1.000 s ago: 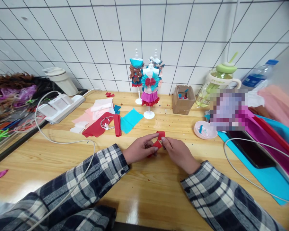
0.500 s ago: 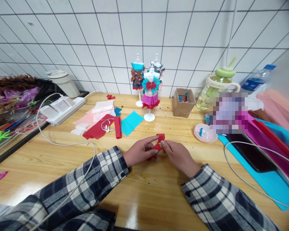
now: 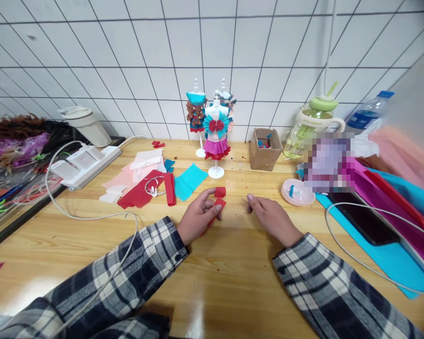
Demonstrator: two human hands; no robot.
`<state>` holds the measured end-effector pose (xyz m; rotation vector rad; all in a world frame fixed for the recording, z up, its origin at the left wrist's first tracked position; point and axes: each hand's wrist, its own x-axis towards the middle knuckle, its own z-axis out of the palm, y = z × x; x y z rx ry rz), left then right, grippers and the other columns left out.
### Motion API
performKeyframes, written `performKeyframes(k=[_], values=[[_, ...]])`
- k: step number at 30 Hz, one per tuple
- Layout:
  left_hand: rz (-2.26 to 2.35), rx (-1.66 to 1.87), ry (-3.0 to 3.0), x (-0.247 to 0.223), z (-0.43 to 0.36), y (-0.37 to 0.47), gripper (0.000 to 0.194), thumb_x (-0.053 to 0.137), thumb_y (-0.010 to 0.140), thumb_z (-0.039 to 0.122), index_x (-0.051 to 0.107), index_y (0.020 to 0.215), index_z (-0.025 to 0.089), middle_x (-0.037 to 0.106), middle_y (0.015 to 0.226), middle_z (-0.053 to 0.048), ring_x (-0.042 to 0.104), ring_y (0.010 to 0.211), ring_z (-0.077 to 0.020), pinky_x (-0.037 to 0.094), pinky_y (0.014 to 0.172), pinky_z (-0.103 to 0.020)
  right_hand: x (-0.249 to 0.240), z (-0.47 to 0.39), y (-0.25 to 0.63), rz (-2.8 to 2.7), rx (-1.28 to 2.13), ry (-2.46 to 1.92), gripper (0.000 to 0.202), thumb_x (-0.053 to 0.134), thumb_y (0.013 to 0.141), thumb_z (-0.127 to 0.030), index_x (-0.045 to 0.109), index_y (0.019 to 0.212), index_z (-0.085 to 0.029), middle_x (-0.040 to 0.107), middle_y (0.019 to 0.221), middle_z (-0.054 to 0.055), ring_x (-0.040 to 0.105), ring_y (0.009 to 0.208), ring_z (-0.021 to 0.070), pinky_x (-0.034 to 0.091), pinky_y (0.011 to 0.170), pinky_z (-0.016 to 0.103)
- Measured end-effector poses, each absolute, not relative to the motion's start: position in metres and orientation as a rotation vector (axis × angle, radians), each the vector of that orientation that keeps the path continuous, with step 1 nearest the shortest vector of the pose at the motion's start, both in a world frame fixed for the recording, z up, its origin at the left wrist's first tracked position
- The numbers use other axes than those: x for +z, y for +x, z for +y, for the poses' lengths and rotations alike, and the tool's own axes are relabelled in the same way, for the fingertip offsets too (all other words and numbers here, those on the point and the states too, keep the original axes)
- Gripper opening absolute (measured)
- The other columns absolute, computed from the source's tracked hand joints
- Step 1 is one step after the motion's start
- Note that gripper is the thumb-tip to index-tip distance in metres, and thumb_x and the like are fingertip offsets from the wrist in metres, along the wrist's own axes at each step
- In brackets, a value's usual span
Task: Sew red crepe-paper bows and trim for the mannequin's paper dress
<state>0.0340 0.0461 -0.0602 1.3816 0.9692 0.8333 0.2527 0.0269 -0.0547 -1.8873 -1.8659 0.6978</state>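
My left hand [image 3: 199,214] is closed on a folded red crepe paper strip [image 3: 219,202]. One end of the strip stands up at the index fingertip, and part of it trails below the palm. To its right, a short gap away, my right hand [image 3: 273,217] pinches a thin needle [image 3: 244,201] that points left; any thread on it is too fine to see. Behind the hands stands a small white dress form [image 3: 216,113] with a turquoise ruffle, a red bow and a magenta skirt. Two more dressed forms, one of them a turquoise-topped form [image 3: 196,110], stand behind it.
Red, pink and turquoise paper pieces [image 3: 191,181] lie left of centre, near a white power strip [image 3: 88,167]. A small cardboard box [image 3: 265,153], a pink dish [image 3: 298,193], a green-lidded jug [image 3: 311,125] and a black phone [image 3: 365,221] are rightward. A white cable [image 3: 92,216] crosses my left sleeve.
My hands have moved apart. The right hand has drawn away to the right with the needle, while the left keeps the red strip. The view has shifted slightly.
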Motion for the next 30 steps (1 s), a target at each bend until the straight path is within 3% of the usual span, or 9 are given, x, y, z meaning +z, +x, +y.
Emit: performKeyframes(k=[4,6,9,12,15,20,23,27,30], values=[[0.933,0.692,1.411,-0.061,0.047,0.031,0.061,0.061,0.082,0.044,0.039,0.133,0.017,0.06,0.066,0.003,0.041,0.039,-0.0043,0.031,0.039,-0.017,-0.059,0.028,0.249,-1.719,0.787,-1.735,0.044,0.042,0.086,-0.059,0.062,0.101,-0.023,0.067,0.086,0.005,0.059,0.079,0.0199,0.041,0.068,0.03],[0.866,0.611,1.473,-0.061,0.045,0.031,0.056,0.061,0.083,0.043,0.045,0.13,0.017,0.06,0.066,0.003,0.043,0.042,-0.0045,0.033,0.042,-0.017,-0.059,0.026,0.242,-1.646,0.934,-1.532,0.047,0.051,0.082,-0.056,0.058,0.114,-0.022,0.066,0.097,0.005,0.059,0.083,0.0187,0.043,0.07,0.029],[0.827,0.582,1.558,-0.06,0.042,0.033,0.049,0.061,0.082,0.041,0.053,0.123,0.016,0.056,0.065,0.003,0.052,0.054,-0.0086,0.041,0.053,-0.021,-0.058,0.023,0.233,-1.613,1.026,-1.446,0.04,0.056,0.08,-0.049,0.063,0.105,-0.019,0.064,0.082,0.002,0.056,0.071,0.016,0.041,0.063,0.027],[0.888,0.592,1.591,-0.056,0.04,0.035,0.047,0.06,0.083,0.039,0.052,0.123,0.015,0.056,0.064,0.003,0.054,0.059,-0.0107,0.042,0.056,-0.022,-0.059,0.025,0.234,-1.569,0.866,-1.595,0.025,0.056,0.079,-0.041,0.065,0.085,-0.018,0.052,0.06,-0.003,0.046,0.056,0.0128,0.035,0.055,0.025],[0.947,0.668,1.539,-0.055,0.042,0.035,0.049,0.059,0.085,0.038,0.047,0.127,0.016,0.06,0.068,0.001,0.054,0.06,-0.0103,0.04,0.056,-0.021,-0.064,0.03,0.243,-1.531,0.729,-1.662,0.025,0.056,0.08,-0.041,0.065,0.087,-0.019,0.049,0.058,-0.004,0.044,0.055,0.0125,0.032,0.054,0.025],[0.899,0.905,1.425,-0.062,0.052,0.035,0.054,0.061,0.083,0.036,0.043,0.131,0.019,0.064,0.105,-0.008,0.06,0.099,-0.017,0.047,0.084,-0.029,-0.071,0.037,0.252,-1.602,0.679,-1.666,0.056,0.061,0.076,-0.04,0.052,0.128,-0.022,0.057,0.066,-0.003,0.05,0.06,0.0145,0.037,0.059,0.026],[0.922,0.839,1.662,-0.066,0.06,0.03,0.067,0.062,0.08,0.028,0.034,0.14,0.022,0.056,0.125,-0.011,0.054,0.114,-0.0209,0.046,0.093,-0.035,-0.071,0.038,0.256,-1.582,0.559,-1.767,0.039,0.055,0.08,-0.036,0.062,0.117,-0.023,0.065,0.076,0.001,0.055,0.066,0.0158,0.04,0.063,0.027],[1.155,0.642,2.189,-0.066,0.067,0.02,0.069,0.056,0.082,0.023,0.028,0.145,0.026,0.062,0.115,-0.007,0.058,0.1,-0.021,0.047,0.09,-0.038,-0.07,0.035,0.258,-1.773,0.566,-1.819,0.03,0.054,0.082,-0.034,0.067,0.108,-0.028,0.071,0.091,0.002,0.062,0.078,0.0178,0.041,0.067,0.027],[1.319,0.587,2.489,-0.061,0.068,0.017,0.058,0.054,0.082,0.023,0.04,0.139,0.023,0.061,0.111,-0.009,0.055,0.1,-0.0248,0.044,0.089,-0.041,-0.07,0.032,0.254,-2.012,0.567,-1.749,0.025,0.054,0.084,-0.036,0.069,0.104,-0.034,0.073,0.097,0.0,0.064,0.087,0.0192,0.041,0.068,0.027]])
